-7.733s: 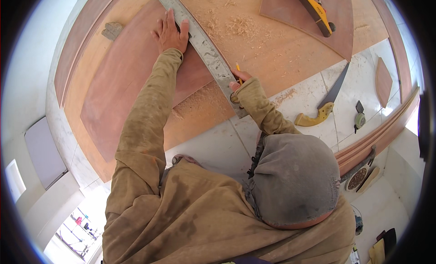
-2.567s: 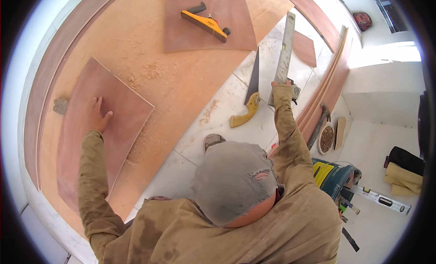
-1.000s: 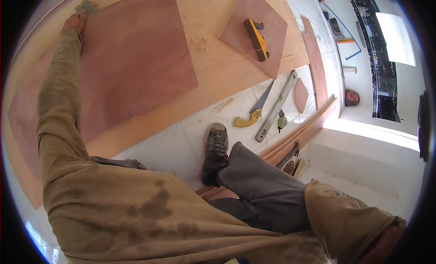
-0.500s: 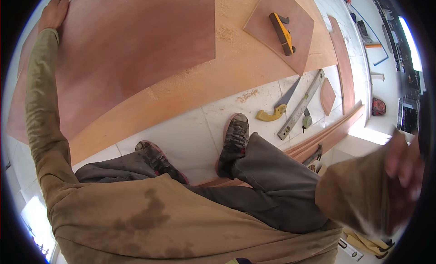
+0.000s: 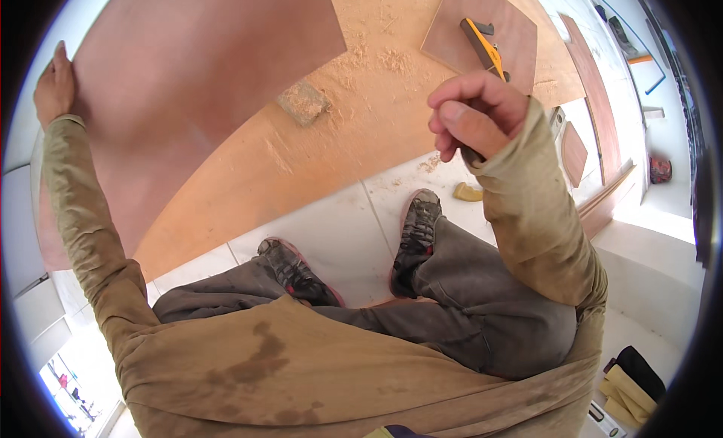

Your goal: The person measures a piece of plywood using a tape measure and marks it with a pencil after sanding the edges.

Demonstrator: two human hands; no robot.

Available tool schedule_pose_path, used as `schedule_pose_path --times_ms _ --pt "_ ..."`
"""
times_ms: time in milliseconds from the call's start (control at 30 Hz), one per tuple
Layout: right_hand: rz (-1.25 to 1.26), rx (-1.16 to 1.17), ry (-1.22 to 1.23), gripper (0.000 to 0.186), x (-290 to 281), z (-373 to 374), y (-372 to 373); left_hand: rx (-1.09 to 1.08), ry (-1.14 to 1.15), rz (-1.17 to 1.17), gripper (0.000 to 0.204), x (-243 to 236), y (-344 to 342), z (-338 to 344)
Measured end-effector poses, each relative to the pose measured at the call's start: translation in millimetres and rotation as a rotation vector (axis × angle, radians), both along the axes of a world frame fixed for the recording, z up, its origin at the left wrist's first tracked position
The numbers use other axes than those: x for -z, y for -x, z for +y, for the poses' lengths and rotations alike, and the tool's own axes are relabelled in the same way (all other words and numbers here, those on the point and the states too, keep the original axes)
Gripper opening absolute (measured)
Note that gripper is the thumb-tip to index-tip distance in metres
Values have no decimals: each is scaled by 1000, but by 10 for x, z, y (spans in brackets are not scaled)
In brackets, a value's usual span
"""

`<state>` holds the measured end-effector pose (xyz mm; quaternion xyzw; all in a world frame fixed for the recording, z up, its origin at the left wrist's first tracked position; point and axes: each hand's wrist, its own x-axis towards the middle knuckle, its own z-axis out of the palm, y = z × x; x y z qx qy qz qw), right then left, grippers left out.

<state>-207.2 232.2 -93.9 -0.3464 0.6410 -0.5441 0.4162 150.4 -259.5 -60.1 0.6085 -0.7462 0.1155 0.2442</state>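
Observation:
My left hand (image 5: 54,85) grips the far-left edge of a large reddish-brown wooden board (image 5: 211,69), its fingers partly hidden at the edge. The board lies over a lighter wooden sheet (image 5: 226,204) strewn with shavings. My right hand (image 5: 478,115) hangs over the sheet's right side, fingers loosely curled and thumb close to them, with nothing seen inside. A rough block (image 5: 303,103), sprinkled with shavings, rests by the board's lower right edge. Beyond my right hand, a yellow-and-black hand plane (image 5: 484,48) lies on a smaller reddish board (image 5: 444,31).
On the tiled floor, right of my shoes, shows a yellow saw handle (image 5: 468,192). Past my right forearm lie a small wooden offcut (image 5: 574,153) and a long strip (image 5: 595,91). A spirit level (image 5: 602,421) and some cloth (image 5: 631,393) are at lower right.
My right hand has come from the far right to above the sheet. The large board has shifted left and away with my left hand, and the block now shows beside it.

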Motion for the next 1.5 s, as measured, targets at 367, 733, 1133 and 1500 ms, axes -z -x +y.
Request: schedule_pose_path --times_ms 367,733,1133,1500 --pt "472 223 -273 14 775 -135 581 344 -407 30 75 -1 561 787" --pt "906 100 -1447 50 2871 1558 2078 515 34 -177 61 32 1506 1746" --pt "245 698 -1061 86 3660 2360 1927 560 -37 -124 49 7 1427 1854" --pt "508 349 -1241 84 3770 2282 1984 577 -207 -129 55 -64 1185 1861"
